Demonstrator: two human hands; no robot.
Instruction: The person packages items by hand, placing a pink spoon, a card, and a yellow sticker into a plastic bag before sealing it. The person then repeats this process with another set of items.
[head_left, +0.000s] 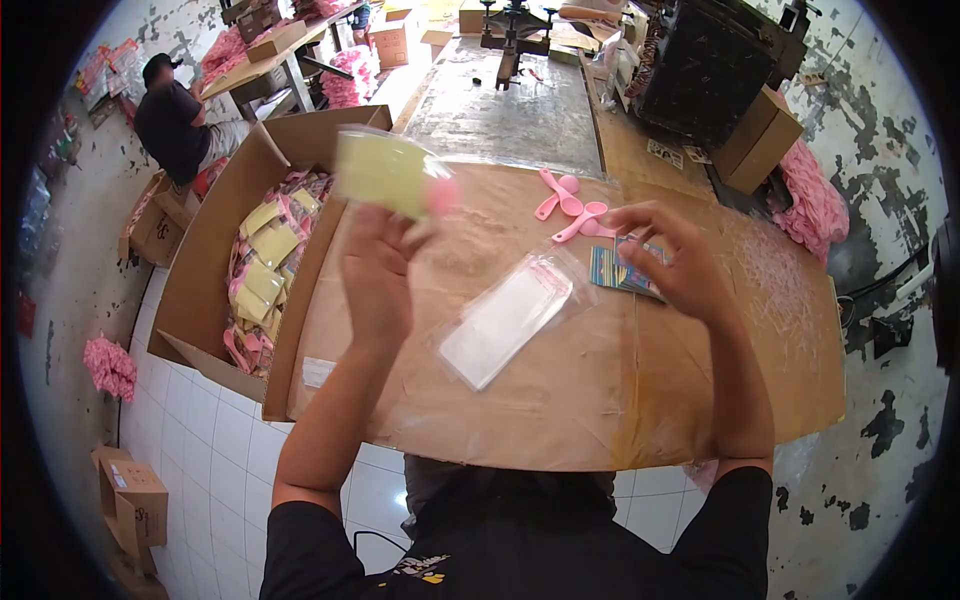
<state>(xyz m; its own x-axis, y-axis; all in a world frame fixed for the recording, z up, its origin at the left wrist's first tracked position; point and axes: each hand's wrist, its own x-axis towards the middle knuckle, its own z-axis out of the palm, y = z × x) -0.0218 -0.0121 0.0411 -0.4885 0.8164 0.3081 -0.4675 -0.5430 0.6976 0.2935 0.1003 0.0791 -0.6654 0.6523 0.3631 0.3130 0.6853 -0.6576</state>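
Observation:
My left hand [382, 262] is raised above the table near the carton's edge, closed on a clear plastic packet [385, 172]. A yellowish card and something pink, blurred by motion, show inside the packet. My right hand [675, 258] hovers over a small stack of colourful printed cards [612, 268], its fingers curved and apart with nothing visible between them. Just left of its fingertips lie several pink plastic scoops [572, 204]. A pile of clear plastic bags [510, 318] rests on the tabletop between my two hands.
On the left, a large open carton [205, 265] contains many filled packets [270, 245]. A metal plate with a press [515, 45] stands beyond the brown-covered table [560, 410]. A person [172, 120] sits at the far left. Pink bundles [812, 205] hang at the right.

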